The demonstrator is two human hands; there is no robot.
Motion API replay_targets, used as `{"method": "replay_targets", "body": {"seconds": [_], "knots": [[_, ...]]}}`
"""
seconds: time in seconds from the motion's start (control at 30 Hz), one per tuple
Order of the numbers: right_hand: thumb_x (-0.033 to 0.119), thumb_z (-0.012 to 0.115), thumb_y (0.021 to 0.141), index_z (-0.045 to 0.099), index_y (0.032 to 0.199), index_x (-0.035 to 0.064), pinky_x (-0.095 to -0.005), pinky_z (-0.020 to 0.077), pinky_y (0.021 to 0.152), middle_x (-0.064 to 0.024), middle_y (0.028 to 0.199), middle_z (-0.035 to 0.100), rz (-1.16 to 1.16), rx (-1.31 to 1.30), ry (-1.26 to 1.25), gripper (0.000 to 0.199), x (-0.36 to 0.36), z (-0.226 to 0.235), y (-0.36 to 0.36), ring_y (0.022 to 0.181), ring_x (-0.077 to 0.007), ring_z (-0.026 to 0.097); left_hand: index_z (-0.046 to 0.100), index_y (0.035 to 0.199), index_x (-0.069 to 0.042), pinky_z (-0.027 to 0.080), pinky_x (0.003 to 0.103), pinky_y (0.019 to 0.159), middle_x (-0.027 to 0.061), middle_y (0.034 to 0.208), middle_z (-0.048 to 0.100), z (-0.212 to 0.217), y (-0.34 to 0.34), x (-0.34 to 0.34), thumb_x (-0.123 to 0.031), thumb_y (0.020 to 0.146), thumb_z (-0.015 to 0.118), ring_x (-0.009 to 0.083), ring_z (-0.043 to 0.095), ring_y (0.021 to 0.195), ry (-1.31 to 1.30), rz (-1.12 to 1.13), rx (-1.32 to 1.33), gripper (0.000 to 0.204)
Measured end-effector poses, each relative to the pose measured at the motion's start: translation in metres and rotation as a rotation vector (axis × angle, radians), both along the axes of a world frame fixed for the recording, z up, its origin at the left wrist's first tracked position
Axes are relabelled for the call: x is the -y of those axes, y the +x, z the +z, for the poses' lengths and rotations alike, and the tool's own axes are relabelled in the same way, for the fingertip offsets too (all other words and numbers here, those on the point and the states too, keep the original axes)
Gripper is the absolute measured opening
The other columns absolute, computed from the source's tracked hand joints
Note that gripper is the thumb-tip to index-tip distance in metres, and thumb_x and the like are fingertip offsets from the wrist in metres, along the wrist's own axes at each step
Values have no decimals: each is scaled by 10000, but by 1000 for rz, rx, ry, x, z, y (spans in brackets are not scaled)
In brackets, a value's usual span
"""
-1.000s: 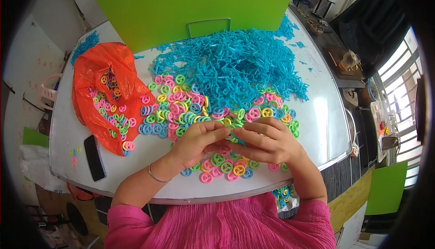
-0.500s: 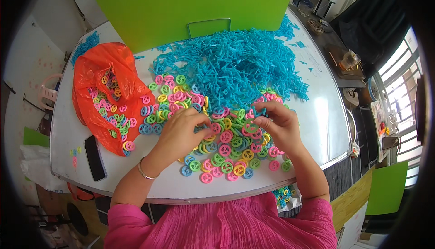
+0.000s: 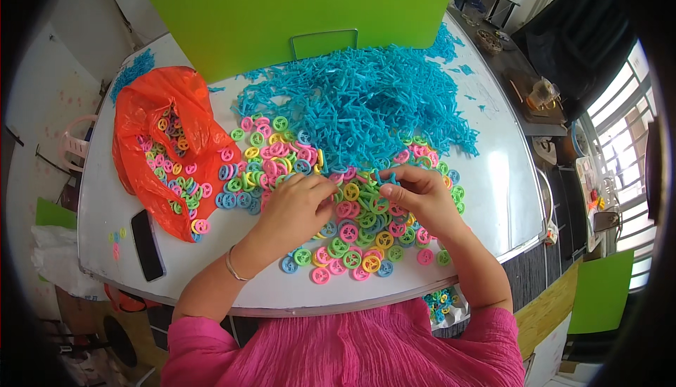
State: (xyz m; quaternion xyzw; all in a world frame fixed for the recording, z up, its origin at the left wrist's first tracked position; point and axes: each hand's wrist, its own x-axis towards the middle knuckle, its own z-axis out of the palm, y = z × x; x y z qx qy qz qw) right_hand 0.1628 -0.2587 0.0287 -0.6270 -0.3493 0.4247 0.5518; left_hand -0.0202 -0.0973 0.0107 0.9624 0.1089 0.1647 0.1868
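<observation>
Wheels (image 3: 352, 232) of thin coloured plastic, pink, green, yellow and blue, lie spread in a loose layer on the white surface (image 3: 493, 197), in front of a heap of blue plastic sticks (image 3: 366, 112). Both hands work in the middle of that layer. The left hand (image 3: 296, 207) is curled with fingertips drawn narrow among the wheels; whether it pinches one cannot be told. The right hand (image 3: 415, 193) is likewise nearly closed, thumb and forefinger pinching what looks like a small blue stick (image 3: 386, 173) at the edge of the heap.

Such wheels are probably very light and stiff, smooth enough to skid on the surface if pushed flat. A fingertip pinch across the rim, or a nail under the edge to tip one up, seems the surest hold. The sticks look thin and tangled, so one would best be drawn out by its end.

More wheels sit in an orange plastic bag (image 3: 151, 140) to the left, near a dark phone (image 3: 148, 245).
</observation>
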Motion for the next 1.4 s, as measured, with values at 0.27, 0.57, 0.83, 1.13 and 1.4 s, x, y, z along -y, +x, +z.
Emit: {"method": "replay_targets", "body": {"seconds": [0.27,0.57,0.83,1.13,1.4], "knots": [[157,695,895,650,1109,12,-196,429,577,24,787,628,20,-20,-24,262,0,0,-3,668,-25,536,666,971,-31,468,417,841,89,1096,609,-6,-2,4,-148,758,682,266,568,969,149,66,-16,243],[178,700,894,652,1125,24,-190,429,571,30,792,623,35,-30,-39,281,0,-2,-2,669,-24,537,687,975,-96,394,396,862,37,1063,573,-12,4,3,-226,709,782,244,506,1023,49,52,73,311],[153,697,882,678,1068,-3,-252,420,580,-29,798,594,-57,571,203,244,-2,-10,-14,674,-93,528,662,1042,-24,533,294,730,65,892,681,2,12,17,-61,858,695,147,667,815,-1074,147,320,191],[89,710,854,681,1054,0,-267,405,548,-54,762,567,-85,539,237,221,0,-13,-34,649,-108,515,583,1082,19,597,307,806,91,1015,661,-5,5,23,-26,948,562,170,676,908,-1488,78,328,142],[-24,722,776,659,1166,22,-293,440,531,-70,762,535,-77,957,360,398,2,-9,-38,620,-157,542,583,1017,29,583,260,735,92,930,684,-6,3,30,-27,937,592,160,687,854,-1274,44,437,99]]}}
